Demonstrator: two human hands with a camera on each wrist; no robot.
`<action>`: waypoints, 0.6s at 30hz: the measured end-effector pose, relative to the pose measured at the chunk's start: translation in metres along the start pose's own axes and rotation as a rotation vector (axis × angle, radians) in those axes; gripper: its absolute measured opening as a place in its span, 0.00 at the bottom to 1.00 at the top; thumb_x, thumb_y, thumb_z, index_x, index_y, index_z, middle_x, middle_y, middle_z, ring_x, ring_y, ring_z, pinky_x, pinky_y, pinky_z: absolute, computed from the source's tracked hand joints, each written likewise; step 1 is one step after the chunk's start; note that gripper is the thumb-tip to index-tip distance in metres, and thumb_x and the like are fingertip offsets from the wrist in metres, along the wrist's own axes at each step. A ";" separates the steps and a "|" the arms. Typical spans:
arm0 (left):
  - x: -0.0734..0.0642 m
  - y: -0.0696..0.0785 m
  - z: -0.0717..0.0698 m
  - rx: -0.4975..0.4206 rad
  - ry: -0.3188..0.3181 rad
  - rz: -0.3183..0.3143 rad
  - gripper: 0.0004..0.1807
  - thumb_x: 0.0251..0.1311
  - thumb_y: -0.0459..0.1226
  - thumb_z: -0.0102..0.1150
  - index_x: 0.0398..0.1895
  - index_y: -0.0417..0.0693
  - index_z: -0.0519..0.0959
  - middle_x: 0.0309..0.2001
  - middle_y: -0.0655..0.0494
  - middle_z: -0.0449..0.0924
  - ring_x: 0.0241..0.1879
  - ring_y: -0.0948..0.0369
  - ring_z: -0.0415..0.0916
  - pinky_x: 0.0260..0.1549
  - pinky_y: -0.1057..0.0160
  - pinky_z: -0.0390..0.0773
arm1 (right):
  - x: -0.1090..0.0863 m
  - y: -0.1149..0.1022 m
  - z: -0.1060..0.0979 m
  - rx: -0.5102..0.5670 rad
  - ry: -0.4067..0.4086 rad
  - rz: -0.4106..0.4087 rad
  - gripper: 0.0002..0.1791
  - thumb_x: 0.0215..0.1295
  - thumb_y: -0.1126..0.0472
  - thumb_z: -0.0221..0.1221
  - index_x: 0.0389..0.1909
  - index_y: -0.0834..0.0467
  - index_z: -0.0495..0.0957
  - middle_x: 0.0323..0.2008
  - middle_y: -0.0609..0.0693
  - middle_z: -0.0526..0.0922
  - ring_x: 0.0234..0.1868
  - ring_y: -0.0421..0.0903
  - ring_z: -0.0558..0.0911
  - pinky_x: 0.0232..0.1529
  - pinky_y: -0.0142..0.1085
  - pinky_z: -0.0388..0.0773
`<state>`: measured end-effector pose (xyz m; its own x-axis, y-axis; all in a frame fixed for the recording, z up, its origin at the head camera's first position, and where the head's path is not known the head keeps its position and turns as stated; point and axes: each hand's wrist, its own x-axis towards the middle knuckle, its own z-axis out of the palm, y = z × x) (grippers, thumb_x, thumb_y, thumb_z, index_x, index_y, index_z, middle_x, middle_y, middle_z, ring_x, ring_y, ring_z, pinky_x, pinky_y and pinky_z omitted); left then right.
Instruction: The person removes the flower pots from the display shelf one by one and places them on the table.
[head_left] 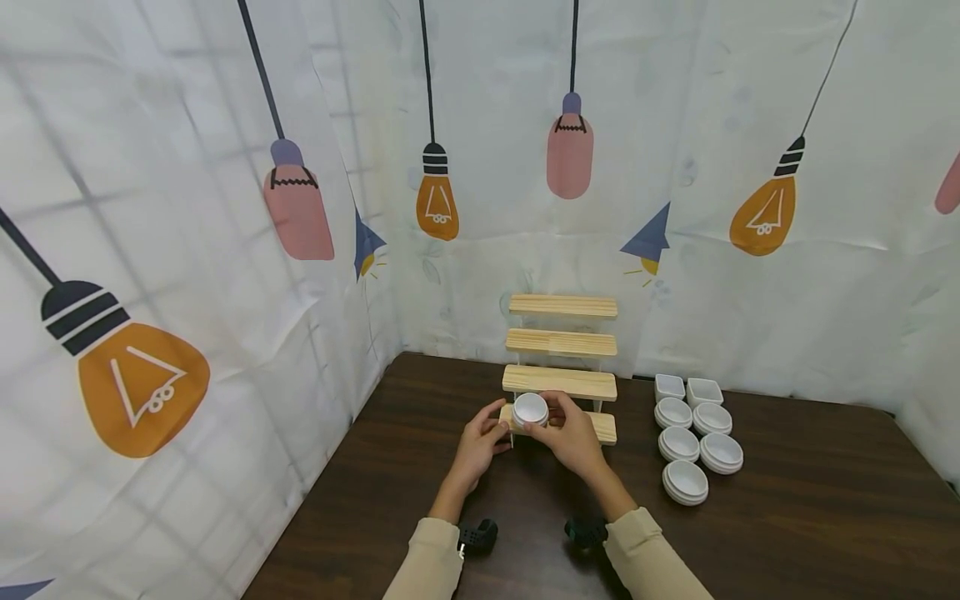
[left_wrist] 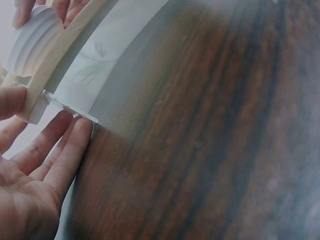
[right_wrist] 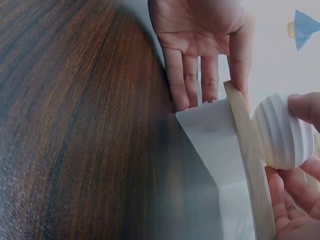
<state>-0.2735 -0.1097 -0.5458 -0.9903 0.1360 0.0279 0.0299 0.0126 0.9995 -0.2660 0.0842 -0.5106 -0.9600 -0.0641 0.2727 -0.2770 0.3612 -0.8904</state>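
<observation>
A small white bowl (head_left: 530, 409) with a stepped side stands at the left end of the lowest board (head_left: 604, 427) of a tiered wooden display stand (head_left: 558, 382). My right hand (head_left: 573, 435) holds the bowl, thumb at its near rim and fingers around its far side. At the board's left end, my left hand (head_left: 477, 446) grips the stand. Its thumb lies against the board, and in the left wrist view its other fingers (left_wrist: 67, 155) extend below to the clear support (left_wrist: 70, 107). The bowl (right_wrist: 280, 132) touches or nearly touches the wood in the right wrist view.
Several more white bowls (head_left: 678, 444) are grouped at the right of the dark wooden table (head_left: 810, 483), with two squarish ones (head_left: 704, 391) at the back. Behind the stand hangs a white printed cloth (head_left: 487, 267). Each wrist wears a dark band (head_left: 478, 536).
</observation>
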 end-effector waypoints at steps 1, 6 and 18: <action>0.000 0.000 0.000 -0.001 -0.004 0.002 0.26 0.76 0.33 0.52 0.75 0.43 0.67 0.46 0.44 0.82 0.51 0.47 0.80 0.50 0.49 0.87 | 0.000 0.000 0.000 0.001 0.000 -0.001 0.29 0.56 0.57 0.76 0.59 0.56 0.79 0.50 0.54 0.86 0.51 0.50 0.84 0.53 0.48 0.85; 0.001 0.002 -0.002 -0.007 -0.020 0.002 0.26 0.75 0.30 0.51 0.74 0.37 0.65 0.46 0.41 0.82 0.52 0.42 0.79 0.50 0.45 0.87 | 0.000 0.003 0.000 0.006 -0.001 -0.006 0.29 0.57 0.55 0.76 0.59 0.57 0.78 0.51 0.54 0.85 0.51 0.50 0.84 0.54 0.48 0.85; -0.002 0.002 0.001 0.011 0.014 -0.003 0.26 0.75 0.35 0.53 0.75 0.47 0.68 0.49 0.42 0.83 0.51 0.49 0.81 0.49 0.53 0.88 | -0.003 0.001 -0.003 0.058 0.008 0.011 0.31 0.54 0.59 0.77 0.58 0.58 0.78 0.52 0.56 0.84 0.51 0.51 0.85 0.53 0.46 0.86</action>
<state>-0.2715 -0.1089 -0.5435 -0.9922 0.1222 0.0255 0.0286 0.0239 0.9993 -0.2628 0.0875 -0.5109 -0.9626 -0.0529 0.2657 -0.2689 0.3069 -0.9130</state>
